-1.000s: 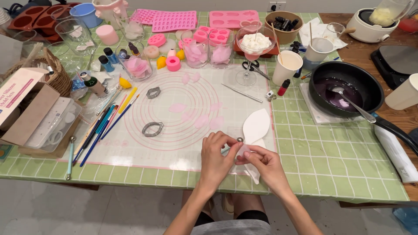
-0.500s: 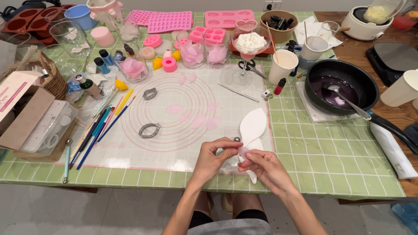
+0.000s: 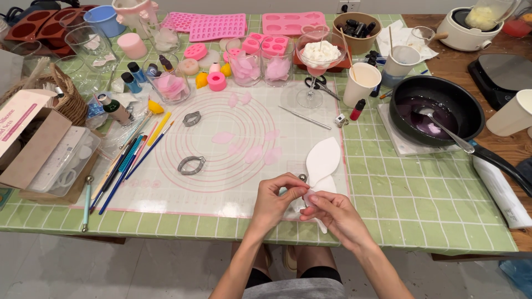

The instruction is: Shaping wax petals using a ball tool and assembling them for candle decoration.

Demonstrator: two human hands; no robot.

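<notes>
Petal piece: a small pale petal piece [image 3: 308, 195] is between both hands, over the near edge of the white mat [image 3: 233, 182].
Left hand: the left hand [image 3: 274, 200] pinches it with curled fingers.
Right hand: the right hand [image 3: 335, 213] pinches the same piece, fingers almost closed.
Beside: white leaf-shaped forms [image 3: 322, 160] just behind the hands.
Further: metal cutters [image 3: 191, 165], black pan [image 3: 435, 111] at right.

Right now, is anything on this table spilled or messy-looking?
Nothing looks spilled or broken. A few pale pink petals lie scattered loose on the round-lined mat, and the purple liquid stays inside the black pan. Both hands, left hand and right hand, pinch one small pale piece.
</notes>
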